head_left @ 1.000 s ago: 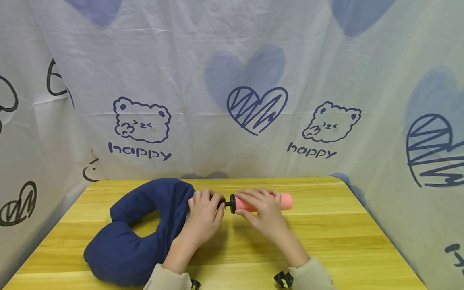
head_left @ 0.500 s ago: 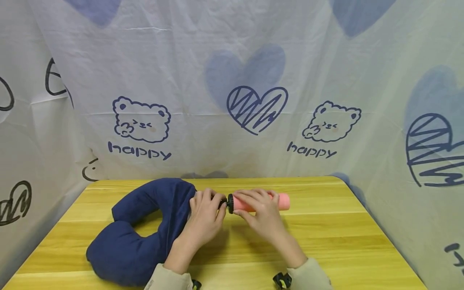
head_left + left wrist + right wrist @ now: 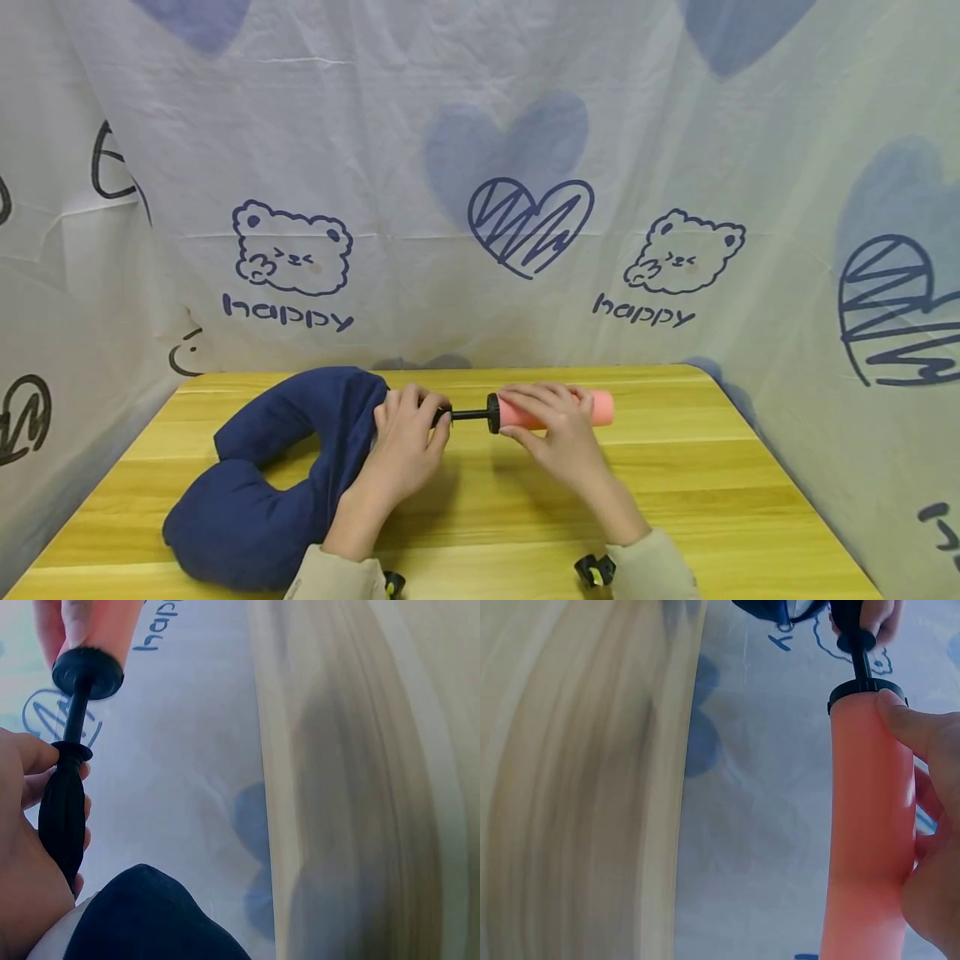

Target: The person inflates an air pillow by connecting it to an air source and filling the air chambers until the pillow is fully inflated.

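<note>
A hand air pump lies level between my two hands, with a pink barrel (image 3: 870, 825) and a black handle (image 3: 63, 814). My left hand (image 3: 408, 442) grips the handle, its fingers curled round it. A length of black rod (image 3: 470, 414) shows between the handle and the barrel's black end cap (image 3: 492, 413). My right hand (image 3: 558, 429) holds the barrel from above near that cap, thumb along the near side. Against my left hand and wrist lies a navy U-shaped neck pillow (image 3: 247, 525); where it meets the handle is hidden behind the hand.
The wood-grain table (image 3: 712, 492) carries the pillow on its left side. A pale cloth (image 3: 420, 275) printed with hearts and bears hangs behind the table and along both sides.
The rod went into the barrel half a second ago and is now drawn out longer than before. My left hand and the pillow shifted left; my right hand moved right with the barrel.
</note>
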Available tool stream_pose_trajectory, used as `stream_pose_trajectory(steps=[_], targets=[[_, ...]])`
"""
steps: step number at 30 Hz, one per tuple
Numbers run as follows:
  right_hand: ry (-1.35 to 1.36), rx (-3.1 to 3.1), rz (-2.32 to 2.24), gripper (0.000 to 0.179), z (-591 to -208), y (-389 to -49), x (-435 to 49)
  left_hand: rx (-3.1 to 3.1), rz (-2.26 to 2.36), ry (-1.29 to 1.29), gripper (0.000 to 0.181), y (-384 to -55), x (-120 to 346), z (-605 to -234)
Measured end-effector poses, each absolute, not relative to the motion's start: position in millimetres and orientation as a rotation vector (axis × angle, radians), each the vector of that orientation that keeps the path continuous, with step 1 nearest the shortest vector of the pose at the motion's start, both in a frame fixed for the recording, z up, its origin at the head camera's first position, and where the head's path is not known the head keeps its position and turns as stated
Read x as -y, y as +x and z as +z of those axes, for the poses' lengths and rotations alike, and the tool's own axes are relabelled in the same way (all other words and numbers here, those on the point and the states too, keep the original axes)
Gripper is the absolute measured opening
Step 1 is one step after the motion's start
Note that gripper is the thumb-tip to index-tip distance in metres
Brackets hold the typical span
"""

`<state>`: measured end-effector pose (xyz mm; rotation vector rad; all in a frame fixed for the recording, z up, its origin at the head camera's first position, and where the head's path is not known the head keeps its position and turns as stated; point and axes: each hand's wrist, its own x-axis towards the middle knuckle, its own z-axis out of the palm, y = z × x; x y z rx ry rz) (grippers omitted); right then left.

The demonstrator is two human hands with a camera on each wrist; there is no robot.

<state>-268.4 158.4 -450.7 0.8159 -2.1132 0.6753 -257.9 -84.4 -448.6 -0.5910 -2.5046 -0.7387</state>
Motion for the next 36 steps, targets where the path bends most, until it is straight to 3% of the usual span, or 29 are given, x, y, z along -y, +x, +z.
stream_pose_trajectory(steps=[17, 36], targets=[[0.737, 2.240, 0.779, 0.048, -444.2, -272.2, -186.7, 2.507, -0.765, -0.566, 0.011, -265.0, 112.7, -445.1], [0.842, 2.113, 0.629, 0.047, -453.8, -264.1, -143.4, 2.493, -0.699, -0.629, 0.010, -257.4, 70.4, -455.7]])
